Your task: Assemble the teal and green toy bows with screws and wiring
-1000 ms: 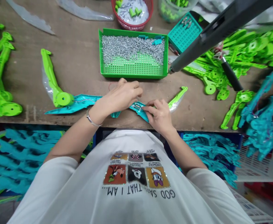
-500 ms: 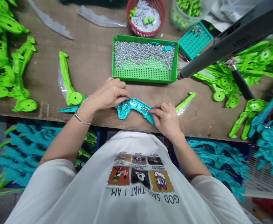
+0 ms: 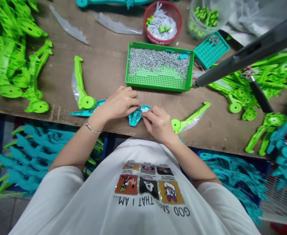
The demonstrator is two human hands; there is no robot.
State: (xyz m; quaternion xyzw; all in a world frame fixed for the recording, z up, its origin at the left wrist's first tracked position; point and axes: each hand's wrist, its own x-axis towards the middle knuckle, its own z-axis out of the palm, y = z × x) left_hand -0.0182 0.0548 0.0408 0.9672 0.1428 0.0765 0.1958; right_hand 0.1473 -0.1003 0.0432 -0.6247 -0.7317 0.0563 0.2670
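A teal plastic toy shell lies with its hollow inner side up near the table's front edge, small fittings and what look like thin wires in its middle. My left hand is closed over its left part, fingertips pinched at the upper rim of the middle. My right hand is closed too, thumb and forefinger pinched just right of the middle. What either pinch holds is hidden. Lime-green arms with clear blades flank the shell: the left arm stands upright, and the right arm slants outward.
A green tray of small screws is beyond my hands. Behind it stand a red basket of white pieces and a clear tub. A dark electric screwdriver hangs in from the right. Lime-green parts pile up left and right.
My right hand has moved left along the shell, from its right section to beside the middle, and now covers more of it. The view has shifted slightly. My left hand stays at the shell.
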